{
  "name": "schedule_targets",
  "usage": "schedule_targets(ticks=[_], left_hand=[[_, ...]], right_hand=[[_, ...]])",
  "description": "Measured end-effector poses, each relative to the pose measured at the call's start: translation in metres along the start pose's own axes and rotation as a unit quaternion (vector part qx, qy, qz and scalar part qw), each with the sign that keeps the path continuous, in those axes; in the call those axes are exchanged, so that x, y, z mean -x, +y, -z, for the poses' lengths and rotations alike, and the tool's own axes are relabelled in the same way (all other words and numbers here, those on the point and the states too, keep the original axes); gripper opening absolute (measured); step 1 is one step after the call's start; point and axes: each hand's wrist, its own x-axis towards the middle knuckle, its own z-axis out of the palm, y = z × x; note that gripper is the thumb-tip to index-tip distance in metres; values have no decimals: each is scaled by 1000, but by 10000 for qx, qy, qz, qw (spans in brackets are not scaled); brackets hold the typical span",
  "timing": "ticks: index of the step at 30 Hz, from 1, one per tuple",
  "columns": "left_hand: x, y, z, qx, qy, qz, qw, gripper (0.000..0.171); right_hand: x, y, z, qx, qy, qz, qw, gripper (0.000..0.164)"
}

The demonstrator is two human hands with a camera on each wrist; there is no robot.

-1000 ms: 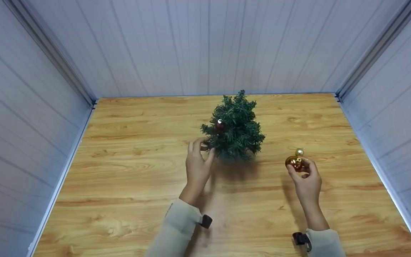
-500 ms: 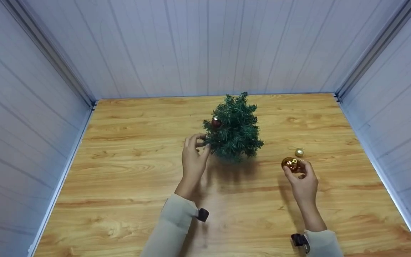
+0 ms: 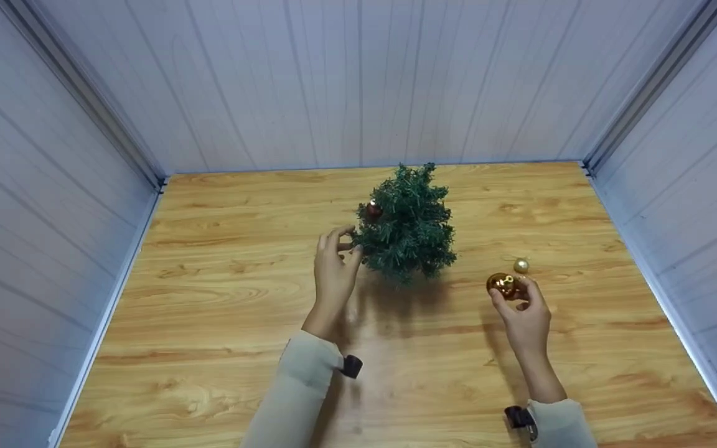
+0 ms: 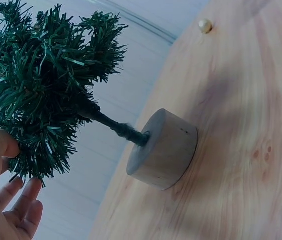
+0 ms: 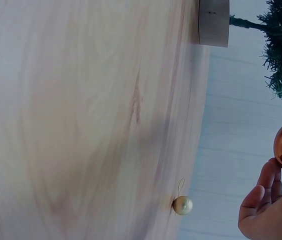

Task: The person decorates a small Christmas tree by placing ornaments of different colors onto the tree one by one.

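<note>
A small green artificial Christmas tree (image 3: 409,233) stands on the table, its round wooden base (image 4: 165,150) showing in the left wrist view. My left hand (image 3: 333,270) pinches a low branch on the tree's left side between thumb and fingers. Higher on that same side hangs a dark red bauble (image 3: 373,210). To the right of the tree, my right hand (image 3: 528,320) holds a shiny gold bauble (image 3: 499,285) by its sides, above the table. Just beyond it on the tabletop lies a smaller pale gold bauble (image 3: 521,266) with a thin hanging loop.
The wood-grain table (image 3: 221,292) is enclosed by a white panelled back wall (image 3: 333,87), a left side wall (image 3: 28,218) and a right side wall (image 3: 694,186). Both sleeves carry a small black wrist camera (image 3: 351,366).
My left hand has moved slightly left and away, and the tree has turned, bringing the red bauble to its left edge. My right hand has shifted a little left with the gold bauble.
</note>
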Motion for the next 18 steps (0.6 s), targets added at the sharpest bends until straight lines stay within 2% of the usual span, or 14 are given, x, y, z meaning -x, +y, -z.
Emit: schedule_targets(ticks=[4,7,13,18], left_hand=[[0,-1,1,-14,4,15,10000,39],[4,-2,2,-66,134,-57,9999,39],[17,4,4,-204,533,-445,9974,37],[29,16,3,-253,631,-790,9946,33]], right_hand=[[0,-2,-2,-58,-35,-42,10000,41],[1,-4,-3,-106,-88,-91,9999,42],[2,-8,-5,-73,-114,-19,9999,43],[2,-12,-7,-73,-175,112,9998,43]])
